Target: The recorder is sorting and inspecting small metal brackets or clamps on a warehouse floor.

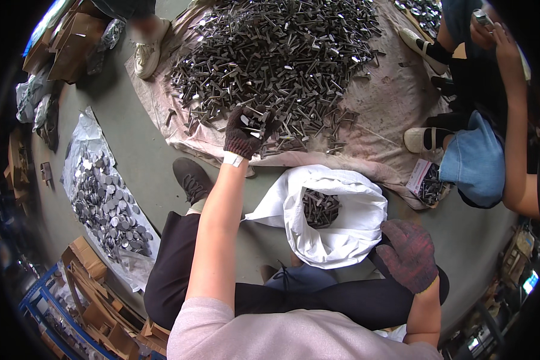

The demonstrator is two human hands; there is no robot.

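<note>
A big heap of dark T-shaped metal bolts (276, 54) lies on a stained pale cloth (396, 108) in front of me. At the heap's near edge, my left hand (246, 133), in a dark knitted glove, is closed around several of these bolts, with their shiny ends sticking out. A white woven sack (324, 246) stands between my legs, its mouth wide and folded back, with more bolts (320, 209) inside. Beside the sack's right rim, my right hand (409, 255) rests over my knee in a reddish-dark glove. Its fingers look loosely extended, with nothing visible in them.
Flat round metal discs (114, 210) lie on a plastic sheet (84, 132) at left. A small box of metal parts (427, 183) sits near a person (480, 156) at right. Another person's shoe (147, 57) stands at the cloth's far left. Cardboard boxes (78, 45) are stacked beyond.
</note>
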